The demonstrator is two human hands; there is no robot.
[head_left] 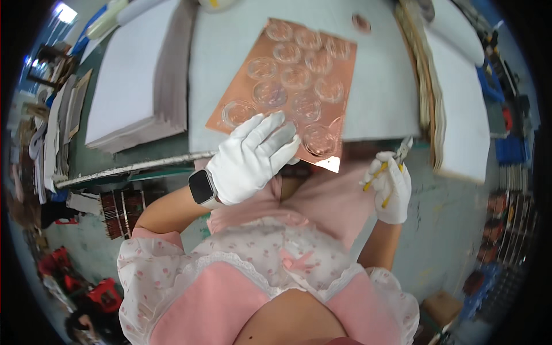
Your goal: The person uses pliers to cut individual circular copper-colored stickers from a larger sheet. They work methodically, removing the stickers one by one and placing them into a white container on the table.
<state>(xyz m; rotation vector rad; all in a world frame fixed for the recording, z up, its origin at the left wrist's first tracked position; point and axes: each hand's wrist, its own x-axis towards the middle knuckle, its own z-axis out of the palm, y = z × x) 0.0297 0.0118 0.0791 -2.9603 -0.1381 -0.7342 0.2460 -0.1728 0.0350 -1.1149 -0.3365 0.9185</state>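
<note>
A copper-coloured sheet (313,48) with several round, raised ring shapes lies aslant on the table, its near corner past the front edge. My left hand (250,155), in a white glove, has its fingers stretched over the sheet's near left part. A bit of white glove shows below the sheet's edge, where the thumb seems to be. In my gloved right hand (393,192) is a pair of pliers (405,150) with yellow handles, metal jaws pointing up and away. The hand is right of the sheet, apart from it, just off the table's front edge.
The pale table top (379,103) carries a thick stack of white sheets (129,75) at left and another stack (460,98) at right. A small brownish round piece (361,23) lies near the far edge. Red stools (105,294) stand on the floor at lower left.
</note>
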